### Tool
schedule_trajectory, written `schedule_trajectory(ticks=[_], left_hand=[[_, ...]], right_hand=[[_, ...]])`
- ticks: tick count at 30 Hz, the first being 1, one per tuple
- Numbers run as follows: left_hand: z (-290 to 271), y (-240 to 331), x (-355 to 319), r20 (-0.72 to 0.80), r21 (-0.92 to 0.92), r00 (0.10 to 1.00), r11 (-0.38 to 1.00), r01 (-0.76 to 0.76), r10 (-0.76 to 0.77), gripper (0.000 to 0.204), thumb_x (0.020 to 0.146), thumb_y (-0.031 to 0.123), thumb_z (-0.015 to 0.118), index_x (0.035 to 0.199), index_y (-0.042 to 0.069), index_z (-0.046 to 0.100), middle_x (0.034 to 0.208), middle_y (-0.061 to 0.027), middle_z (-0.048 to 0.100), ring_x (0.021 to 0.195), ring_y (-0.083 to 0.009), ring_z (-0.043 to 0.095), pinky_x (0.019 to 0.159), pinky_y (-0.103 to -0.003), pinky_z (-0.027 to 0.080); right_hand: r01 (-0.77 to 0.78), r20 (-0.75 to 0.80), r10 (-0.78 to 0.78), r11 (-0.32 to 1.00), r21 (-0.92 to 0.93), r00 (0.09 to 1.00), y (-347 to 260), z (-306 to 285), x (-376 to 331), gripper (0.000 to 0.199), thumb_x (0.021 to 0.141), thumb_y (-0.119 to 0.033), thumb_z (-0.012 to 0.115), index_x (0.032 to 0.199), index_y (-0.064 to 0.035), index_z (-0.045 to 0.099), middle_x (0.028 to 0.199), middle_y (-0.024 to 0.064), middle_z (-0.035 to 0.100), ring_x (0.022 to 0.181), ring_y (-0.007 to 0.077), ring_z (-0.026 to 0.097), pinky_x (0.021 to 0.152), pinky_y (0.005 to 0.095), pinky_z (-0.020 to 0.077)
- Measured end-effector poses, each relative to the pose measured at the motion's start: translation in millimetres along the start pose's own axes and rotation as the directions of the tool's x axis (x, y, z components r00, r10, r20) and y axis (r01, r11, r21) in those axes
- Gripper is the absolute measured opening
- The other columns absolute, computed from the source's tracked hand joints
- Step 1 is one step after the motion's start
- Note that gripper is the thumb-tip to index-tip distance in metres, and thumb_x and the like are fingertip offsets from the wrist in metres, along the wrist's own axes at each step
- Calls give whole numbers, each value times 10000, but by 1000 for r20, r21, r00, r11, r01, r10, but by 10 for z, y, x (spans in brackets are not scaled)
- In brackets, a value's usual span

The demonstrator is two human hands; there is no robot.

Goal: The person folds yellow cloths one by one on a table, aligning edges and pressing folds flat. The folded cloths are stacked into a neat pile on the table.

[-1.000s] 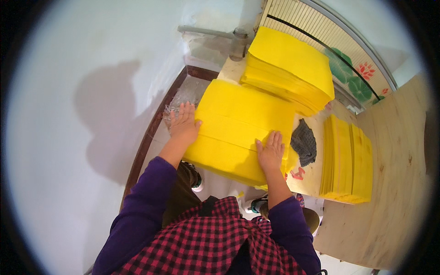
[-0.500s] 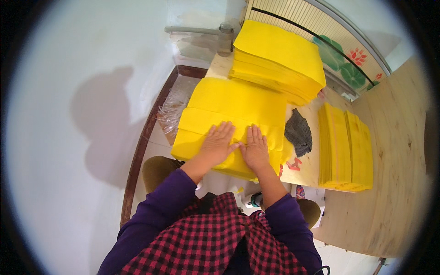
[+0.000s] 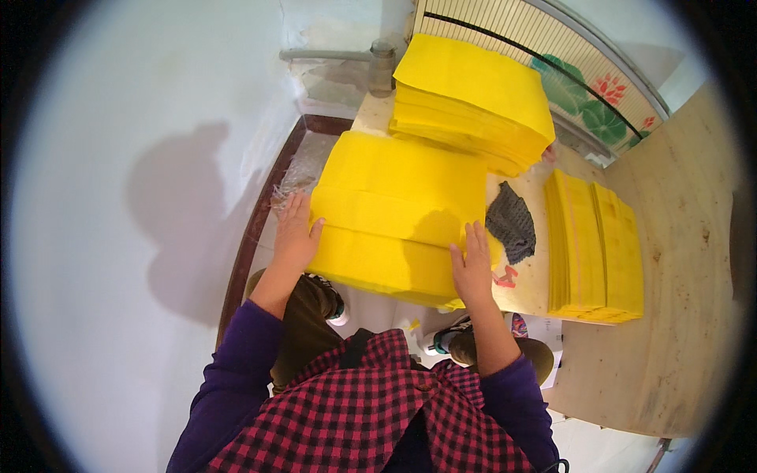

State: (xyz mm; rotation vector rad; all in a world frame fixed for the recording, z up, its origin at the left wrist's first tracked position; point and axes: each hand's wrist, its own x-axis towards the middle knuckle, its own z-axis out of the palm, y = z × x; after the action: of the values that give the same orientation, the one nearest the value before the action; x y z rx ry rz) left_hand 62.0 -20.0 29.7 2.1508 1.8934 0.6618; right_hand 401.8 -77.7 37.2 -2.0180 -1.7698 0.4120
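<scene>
In front of me lies yellow felt-like fabric (image 3: pixel 378 209), folded in layers, its near part hanging toward the table's front edge. My left hand (image 3: pixel 296 236) is at the left side of the fabric, fingers stretched out and thumb against its edge. At the right side, my right hand (image 3: pixel 474 268) has its fingers extended along the border of the fabric. Neither hand grips anything. Just behind stands a tall stack of yellow fabric sheets (image 3: pixel 473 87).
Right of the fabric a dark grey cloth (image 3: pixel 511 225) lies on the wooden table (image 3: pixel 530 293). Farther right stand bundled yellow sheets (image 3: pixel 591 252) beside a plywood board (image 3: pixel 670 315). A glass jar (image 3: pixel 382 67) is at the back left corner. Clear plastic (image 3: pixel 303 169) lies by the wall.
My hands have moved apart from the middle of the fabric, the left one out to its left edge and the right one to its right edge. The fabric's top looks smoother.
</scene>
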Motion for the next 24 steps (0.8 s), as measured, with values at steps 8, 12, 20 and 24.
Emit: schedule_trajectory(ticks=[8, 12, 20, 24], left_hand=[[175, 110, -193, 562, -820, 746, -360, 445, -357, 273, 939, 125, 514, 1173, -12, 477, 1120, -152, 558, 1065, -295, 552, 944, -405, 476], [137, 13, -28, 627, -760, 697, -472, 447, -348, 305, 941, 127, 507, 1201, -24, 453, 1218, -190, 503, 1124, -318, 518, 970, -453, 457], [90, -173, 165, 640, -763, 684, -391, 514, -350, 322, 935, 177, 540, 1193, -14, 519, 1214, -180, 553, 1173, -314, 510, 1011, -453, 415], [-18, -311, 355, 676, -737, 678, -255, 626, -287, 330, 932, 195, 537, 1213, 24, 522, 1176, -144, 595, 1148, -295, 537, 977, -437, 438]], right_hand=[[-241, 377, 370, -364, 900, 849, -82, 173, -205, 444, 1004, -197, 448, 1315, 102, 341, 1313, 242, 410, 1235, 344, 432, 1066, 404, 386], [-147, 354, 419, -450, 881, 836, 40, 60, -121, 418, 1013, -225, 433, 1290, 83, 371, 1283, 226, 425, 1211, 335, 450, 1075, 411, 386], [-313, 424, 428, -308, 899, 798, 240, -189, 4, 375, 999, -225, 468, 1235, 63, 418, 1225, 195, 489, 1181, 307, 494, 1025, 391, 425], [-478, 497, 360, -145, 866, 790, 395, -323, 136, 331, 985, -201, 486, 1216, 35, 465, 1158, 151, 564, 1119, 267, 550, 972, 364, 457]])
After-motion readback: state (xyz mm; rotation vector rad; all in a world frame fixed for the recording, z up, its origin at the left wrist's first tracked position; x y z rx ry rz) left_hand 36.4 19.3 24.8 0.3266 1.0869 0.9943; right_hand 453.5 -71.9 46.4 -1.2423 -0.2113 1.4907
